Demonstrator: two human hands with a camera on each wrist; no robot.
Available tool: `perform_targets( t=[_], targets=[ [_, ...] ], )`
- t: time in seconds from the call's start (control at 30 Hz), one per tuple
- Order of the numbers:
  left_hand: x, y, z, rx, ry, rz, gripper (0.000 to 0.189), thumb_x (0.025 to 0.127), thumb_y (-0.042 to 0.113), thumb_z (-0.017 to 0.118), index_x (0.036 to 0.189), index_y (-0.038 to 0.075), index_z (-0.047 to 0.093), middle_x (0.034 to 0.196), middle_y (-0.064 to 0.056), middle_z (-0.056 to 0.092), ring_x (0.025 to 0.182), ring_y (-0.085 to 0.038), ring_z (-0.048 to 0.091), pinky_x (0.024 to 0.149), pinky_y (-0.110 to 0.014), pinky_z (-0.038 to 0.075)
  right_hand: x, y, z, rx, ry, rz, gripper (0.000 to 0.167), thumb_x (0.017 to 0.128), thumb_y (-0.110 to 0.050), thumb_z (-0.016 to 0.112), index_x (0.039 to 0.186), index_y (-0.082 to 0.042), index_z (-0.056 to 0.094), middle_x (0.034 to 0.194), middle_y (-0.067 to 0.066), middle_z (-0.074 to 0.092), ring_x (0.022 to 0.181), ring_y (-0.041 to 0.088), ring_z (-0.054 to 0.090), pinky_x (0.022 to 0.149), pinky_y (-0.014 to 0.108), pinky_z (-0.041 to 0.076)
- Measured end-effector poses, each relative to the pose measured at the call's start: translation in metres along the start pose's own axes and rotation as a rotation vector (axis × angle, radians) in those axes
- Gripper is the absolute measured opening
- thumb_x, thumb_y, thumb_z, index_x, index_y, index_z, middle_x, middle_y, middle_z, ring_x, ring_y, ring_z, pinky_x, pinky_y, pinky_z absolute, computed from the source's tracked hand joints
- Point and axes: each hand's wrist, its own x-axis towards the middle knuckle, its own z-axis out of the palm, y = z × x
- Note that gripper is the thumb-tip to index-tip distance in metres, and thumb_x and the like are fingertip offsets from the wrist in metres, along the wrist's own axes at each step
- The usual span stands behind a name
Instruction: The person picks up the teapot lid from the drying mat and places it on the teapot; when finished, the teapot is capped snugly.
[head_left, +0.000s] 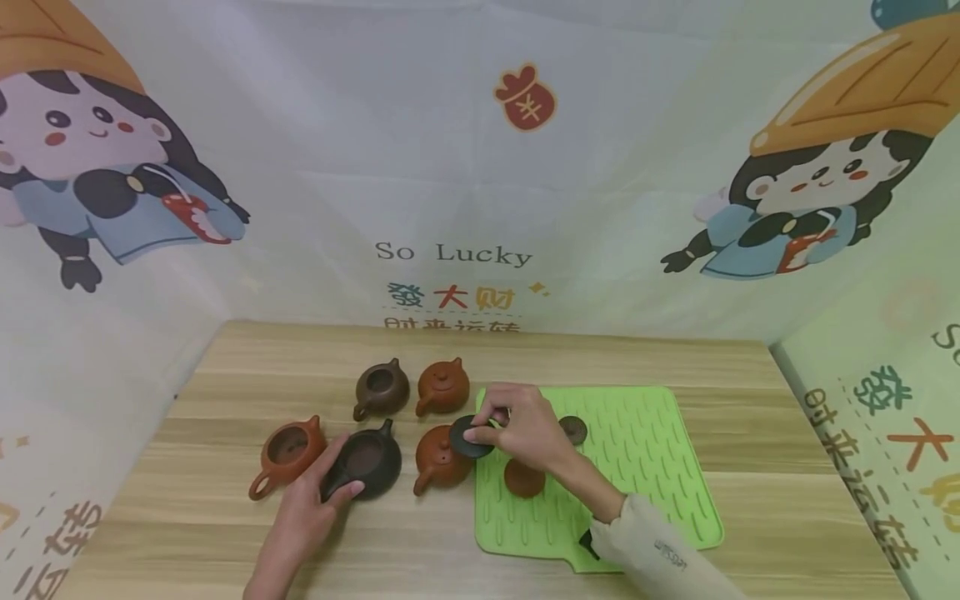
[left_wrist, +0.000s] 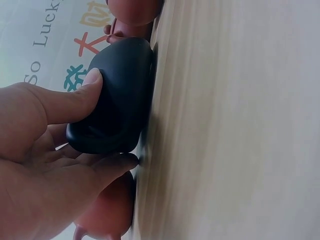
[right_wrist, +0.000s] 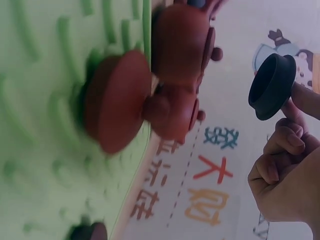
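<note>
Head view: left hand (head_left: pixel 311 504) has its grip closed round the handle side of a matte-black, round clay teapot (head_left: pixel 367 467), mouth uncovered, on the pale wood-grain counter (head_left: pixel 420 542). Right hand (head_left: pixel 525 425) pinches a black, disc-shaped clay lid (head_left: pixel 469 440) between thumb and fingers. Key relation: the black teapot's mouth lies left of the lid, with a squat, orange-red lidded clay teapot (head_left: pixel 438 462) between them. The black teapot's long axis, handle to spout, runs away from the person, slanting slightly right; left hand is the nearer.

Left wrist view: thumb on the black body, fingers round the lower side (mouth not discernible from here).

Right wrist view: the pinched lid's hollow underside and stepped rim show, hidden in the head view. It hangs clear of a brick-red, knobbed clay lid (right_wrist: pixel 120 102), knob up on the lime-green ridged mat (right_wrist: pixel 30 165).
</note>
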Motion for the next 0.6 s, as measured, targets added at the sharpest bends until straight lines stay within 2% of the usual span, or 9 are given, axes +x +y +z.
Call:
perform_targets(
  t=[0.17, 0.4, 0.6],
  targets=[
    [0.002, 0.0, -0.001, -0.001, -0.007, -0.012, 0.077, 0.098, 0.016, 0.083, 0.166, 0.013, 0.048, 0.16, -0.032, 0.055, 0.148, -0.058, 0.049, 0.118, -0.075, 0.04, 0.01, -0.006, 0.019, -0.01, -0.01, -0.003, 0.019, 0.083, -0.009, 0.096, 0.076, -0.009, 0.078, 0.07, -0.003, 0.051, 0.066, -0.002, 0.038, 0.064, 0.018, 0.033],
    [0.0, -0.002, 0.0, 0.005, 0.013, 0.011, 0.076, 0.097, 0.014, 0.084, 0.165, 0.012, 0.05, 0.157, -0.033, 0.057, 0.145, -0.058, 0.052, 0.116, -0.075, 0.041, 0.022, -0.014, 0.04, -0.032, -0.012, -0.001, 0.02, 0.083, -0.01, 0.096, 0.075, -0.01, 0.078, 0.071, -0.006, 0.053, 0.067, -0.002, 0.039, 0.063, 0.017, 0.034],
    [0.0, -0.001, 0.002, 0.006, 0.026, 0.017, 0.076, 0.096, 0.011, 0.084, 0.164, 0.011, 0.05, 0.155, -0.034, 0.057, 0.144, -0.059, 0.052, 0.116, -0.075, 0.041, 0.031, -0.019, 0.052, -0.068, 0.003, 0.034, 0.019, 0.083, -0.011, 0.096, 0.077, -0.011, 0.078, 0.075, -0.004, 0.064, 0.067, -0.002, 0.043, 0.063, 0.017, 0.038]
  ],
)
